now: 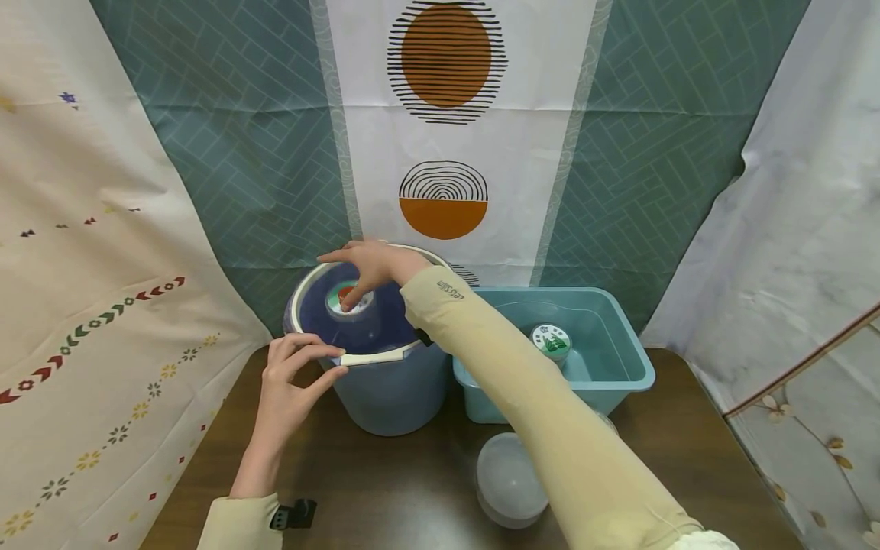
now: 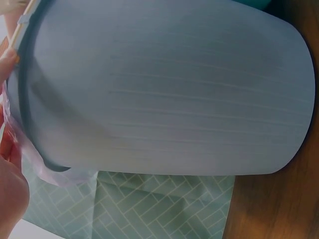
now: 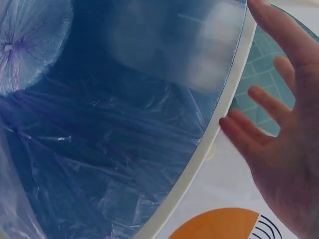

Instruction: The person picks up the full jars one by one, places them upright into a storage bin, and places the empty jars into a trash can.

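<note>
A blue-grey trash bin (image 1: 395,393) with a cream rim ring (image 1: 374,357) stands on the table, lined with a thin purple-blue plastic bag (image 3: 109,144). My left hand (image 1: 292,378) pinches the front left of the ring between thumb and fingers; in the left wrist view, bag film hangs outside the rim by the fingers. My right hand (image 1: 374,267) reaches across the bin's mouth with fingers spread, holding nothing. In the right wrist view, its fingertips are right at the ring's outer side. Inside the bin is a round item with a green-and-white label (image 1: 362,305), partly behind the right thumb.
A teal plastic tub (image 1: 622,344) stands to the bin's right, with a round green-labelled container (image 1: 550,341) in it. In front sits a translucent round container (image 1: 509,477), partly behind my right sleeve. Patterned curtains (image 1: 275,137) hang behind and on both sides of the brown table (image 1: 385,489).
</note>
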### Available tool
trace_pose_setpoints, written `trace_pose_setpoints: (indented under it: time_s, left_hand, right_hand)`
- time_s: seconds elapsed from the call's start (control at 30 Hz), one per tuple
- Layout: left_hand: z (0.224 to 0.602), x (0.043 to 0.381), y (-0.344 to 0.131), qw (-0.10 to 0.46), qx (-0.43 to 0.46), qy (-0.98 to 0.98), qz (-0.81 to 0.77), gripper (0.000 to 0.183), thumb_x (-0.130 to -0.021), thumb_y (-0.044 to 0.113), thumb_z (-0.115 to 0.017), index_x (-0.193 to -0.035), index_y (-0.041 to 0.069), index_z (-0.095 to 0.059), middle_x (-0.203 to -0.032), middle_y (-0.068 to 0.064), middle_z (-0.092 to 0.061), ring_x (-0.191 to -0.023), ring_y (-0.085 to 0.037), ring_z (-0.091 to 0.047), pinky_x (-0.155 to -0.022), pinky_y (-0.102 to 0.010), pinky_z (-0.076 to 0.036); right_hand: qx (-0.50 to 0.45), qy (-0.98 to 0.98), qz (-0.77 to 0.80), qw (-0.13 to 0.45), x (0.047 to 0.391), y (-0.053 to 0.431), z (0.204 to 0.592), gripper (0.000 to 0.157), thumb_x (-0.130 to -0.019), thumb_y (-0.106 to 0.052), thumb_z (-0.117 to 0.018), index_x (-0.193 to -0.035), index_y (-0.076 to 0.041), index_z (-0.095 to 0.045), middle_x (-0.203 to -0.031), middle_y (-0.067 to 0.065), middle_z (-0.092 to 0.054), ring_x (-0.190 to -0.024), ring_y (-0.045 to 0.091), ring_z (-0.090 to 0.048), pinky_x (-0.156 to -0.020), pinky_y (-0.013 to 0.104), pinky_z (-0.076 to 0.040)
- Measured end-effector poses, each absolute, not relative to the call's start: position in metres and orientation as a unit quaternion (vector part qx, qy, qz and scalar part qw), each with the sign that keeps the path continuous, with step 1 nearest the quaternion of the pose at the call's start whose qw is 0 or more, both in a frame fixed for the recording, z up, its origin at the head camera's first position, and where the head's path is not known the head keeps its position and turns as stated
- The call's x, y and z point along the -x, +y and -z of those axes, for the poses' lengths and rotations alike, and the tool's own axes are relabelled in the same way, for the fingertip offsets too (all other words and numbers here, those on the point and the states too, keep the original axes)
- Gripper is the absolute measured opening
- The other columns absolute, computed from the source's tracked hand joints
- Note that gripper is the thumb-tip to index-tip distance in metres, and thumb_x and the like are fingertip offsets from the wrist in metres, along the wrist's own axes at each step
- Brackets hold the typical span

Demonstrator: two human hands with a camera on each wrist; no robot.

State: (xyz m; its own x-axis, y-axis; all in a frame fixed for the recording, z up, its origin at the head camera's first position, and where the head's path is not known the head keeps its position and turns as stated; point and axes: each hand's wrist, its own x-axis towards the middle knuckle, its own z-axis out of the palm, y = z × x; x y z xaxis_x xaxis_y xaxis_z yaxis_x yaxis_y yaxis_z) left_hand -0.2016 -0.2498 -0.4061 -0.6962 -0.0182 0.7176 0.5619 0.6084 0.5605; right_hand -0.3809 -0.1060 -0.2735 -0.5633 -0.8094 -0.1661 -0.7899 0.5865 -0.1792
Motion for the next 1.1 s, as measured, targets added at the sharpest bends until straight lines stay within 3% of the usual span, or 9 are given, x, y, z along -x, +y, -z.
trace_pose_setpoints:
  time_s: [0.13, 0.37, 0.73, 0.97, 1.1]
  left_hand:
    - [0.408, 0.203, -0.25, 0.365, 0.172, -0.821, 0.405, 0.036, -0.064, -0.006, -0.087, -0.094, 0.012, -0.078, -0.102, -0.006, -0.061, -0.106, -0.005, -0.039, -0.094, -0.024, -0.027]
    - [0.411, 0.205, -0.249, 0.38, 0.174, -0.82, 0.391, 0.038, -0.06, -0.01, -0.087, -0.092, 0.009, -0.077, -0.1, -0.008, -0.06, -0.106, -0.004, -0.038, -0.094, -0.024, -0.027]
    - [0.406, 0.201, -0.249, 0.375, 0.177, -0.816, 0.403, 0.038, -0.063, -0.005, -0.088, -0.094, 0.013, -0.077, -0.102, -0.005, -0.061, -0.107, -0.006, -0.039, -0.094, -0.024, -0.027]
    - [0.407, 0.201, -0.249, 0.371, 0.172, -0.819, 0.403, 0.037, -0.064, -0.004, -0.088, -0.095, 0.014, -0.078, -0.102, -0.004, -0.061, -0.107, -0.004, -0.039, -0.093, -0.025, -0.027]
    - [0.406, 0.2, -0.248, 0.372, 0.174, -0.816, 0.406, 0.038, -0.063, -0.005, -0.088, -0.094, 0.013, -0.077, -0.103, -0.005, -0.061, -0.107, -0.005, -0.039, -0.093, -0.025, -0.027]
  right_hand:
    - [0.442, 0.883, 0.058, 0.145, 0.381, -0.102, 0.274, 0.1, -0.08, -0.052, -0.077, -0.158, -0.037, -0.017, -0.167, 0.001, -0.018, -0.153, 0.026, -0.02, -0.121, 0.051, -0.027]
    - [0.447, 0.876, 0.091, 0.157, 0.383, -0.094, 0.274, 0.098, -0.081, -0.047, -0.078, -0.158, -0.035, -0.02, -0.167, 0.001, -0.017, -0.155, 0.028, -0.014, -0.121, 0.053, -0.026]
    - [0.47, 0.868, 0.083, 0.138, 0.374, -0.08, 0.265, 0.08, -0.085, -0.045, -0.074, -0.154, -0.031, -0.035, -0.162, 0.001, -0.03, -0.15, 0.025, -0.026, -0.12, 0.046, -0.03]
    - [0.492, 0.858, 0.12, 0.086, 0.354, -0.047, 0.265, 0.064, -0.09, -0.042, -0.069, -0.148, -0.026, -0.046, -0.158, -0.001, -0.039, -0.154, 0.027, -0.019, -0.124, 0.046, -0.022]
    - [0.502, 0.85, 0.154, 0.044, 0.337, -0.019, 0.266, 0.059, -0.091, -0.04, -0.069, -0.144, -0.023, -0.051, -0.151, 0.002, -0.048, -0.146, 0.024, -0.036, -0.121, 0.043, -0.029]
